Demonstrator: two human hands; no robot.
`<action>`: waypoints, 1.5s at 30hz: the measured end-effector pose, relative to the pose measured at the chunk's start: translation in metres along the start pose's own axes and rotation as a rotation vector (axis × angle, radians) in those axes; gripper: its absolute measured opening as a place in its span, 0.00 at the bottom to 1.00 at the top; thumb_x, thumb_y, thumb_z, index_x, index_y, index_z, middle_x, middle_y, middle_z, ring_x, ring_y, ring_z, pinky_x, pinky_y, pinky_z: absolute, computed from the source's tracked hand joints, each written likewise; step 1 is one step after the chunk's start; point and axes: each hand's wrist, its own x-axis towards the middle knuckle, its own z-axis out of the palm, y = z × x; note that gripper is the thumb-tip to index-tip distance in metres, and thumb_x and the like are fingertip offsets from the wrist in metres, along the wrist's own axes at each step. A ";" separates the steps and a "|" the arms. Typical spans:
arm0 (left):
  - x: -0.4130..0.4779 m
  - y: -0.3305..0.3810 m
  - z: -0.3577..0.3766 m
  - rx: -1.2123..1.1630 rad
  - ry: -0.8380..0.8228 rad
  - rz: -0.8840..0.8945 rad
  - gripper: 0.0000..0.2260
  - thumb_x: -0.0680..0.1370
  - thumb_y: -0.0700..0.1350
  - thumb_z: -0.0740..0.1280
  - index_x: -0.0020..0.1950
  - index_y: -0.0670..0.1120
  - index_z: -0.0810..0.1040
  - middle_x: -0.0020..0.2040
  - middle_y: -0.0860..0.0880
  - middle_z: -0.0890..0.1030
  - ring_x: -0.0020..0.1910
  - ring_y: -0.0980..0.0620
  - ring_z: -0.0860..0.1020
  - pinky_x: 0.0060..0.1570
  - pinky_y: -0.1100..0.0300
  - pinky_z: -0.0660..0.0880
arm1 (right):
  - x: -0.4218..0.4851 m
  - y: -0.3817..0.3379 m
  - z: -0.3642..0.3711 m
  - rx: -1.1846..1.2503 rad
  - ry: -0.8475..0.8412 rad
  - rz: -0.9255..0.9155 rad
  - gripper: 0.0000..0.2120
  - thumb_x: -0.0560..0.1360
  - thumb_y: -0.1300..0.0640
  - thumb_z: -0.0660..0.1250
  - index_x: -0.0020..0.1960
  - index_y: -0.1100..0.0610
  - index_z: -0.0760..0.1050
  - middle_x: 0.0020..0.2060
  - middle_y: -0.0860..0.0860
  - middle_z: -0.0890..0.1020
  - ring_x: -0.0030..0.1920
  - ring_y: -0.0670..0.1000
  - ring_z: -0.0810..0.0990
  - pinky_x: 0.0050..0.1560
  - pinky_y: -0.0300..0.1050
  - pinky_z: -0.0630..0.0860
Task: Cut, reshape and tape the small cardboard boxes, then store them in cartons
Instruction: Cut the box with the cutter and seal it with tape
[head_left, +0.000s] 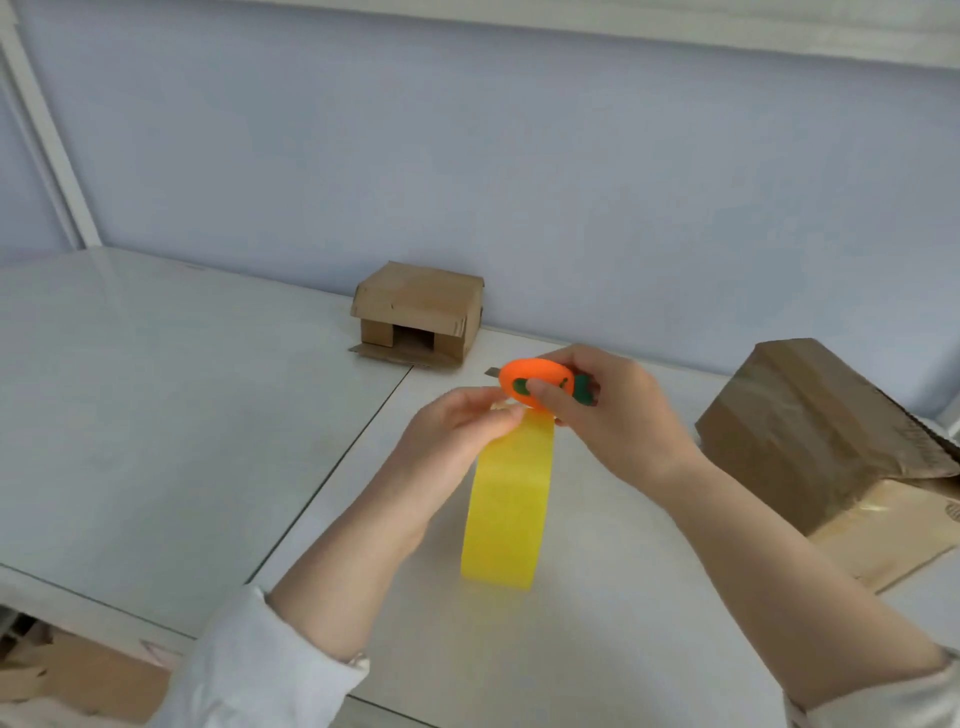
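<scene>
A roll of yellow tape (506, 504) stands on edge above the white table (156, 415), seen edge-on. My left hand (457, 431) pinches its top from the left. My right hand (608, 415) grips a small orange cutter (535, 382) with green parts. The cutter's short blade points left, just over the top of the roll. A small cardboard box (421, 314) sits at the back by the wall, with its front flaps partly open.
A larger brown carton (810, 431) wrapped in tape lies at the right edge of the table, its flap open toward me. Cardboard pieces (78, 680) lie below the table at the bottom left. A blue wall stands behind the table.
</scene>
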 end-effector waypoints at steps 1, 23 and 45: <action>0.001 0.003 0.001 0.016 0.017 0.020 0.11 0.73 0.50 0.69 0.53 0.47 0.80 0.48 0.53 0.83 0.49 0.58 0.80 0.52 0.63 0.72 | -0.003 -0.002 0.002 -0.021 0.043 -0.035 0.04 0.74 0.54 0.69 0.45 0.45 0.76 0.38 0.44 0.80 0.42 0.50 0.79 0.46 0.41 0.74; -0.034 0.077 0.128 -0.033 0.114 0.557 0.08 0.75 0.45 0.68 0.37 0.48 0.75 0.35 0.56 0.78 0.37 0.60 0.75 0.42 0.65 0.69 | -0.111 0.090 -0.197 0.264 0.946 0.585 0.10 0.76 0.52 0.65 0.54 0.53 0.70 0.51 0.53 0.78 0.40 0.50 0.76 0.45 0.44 0.75; 0.032 0.160 0.251 0.185 0.069 0.568 0.10 0.73 0.48 0.68 0.34 0.50 0.71 0.41 0.47 0.82 0.46 0.46 0.80 0.50 0.50 0.76 | -0.110 0.069 -0.214 0.319 0.210 -0.100 0.16 0.69 0.45 0.67 0.53 0.50 0.75 0.46 0.49 0.84 0.49 0.46 0.82 0.51 0.45 0.79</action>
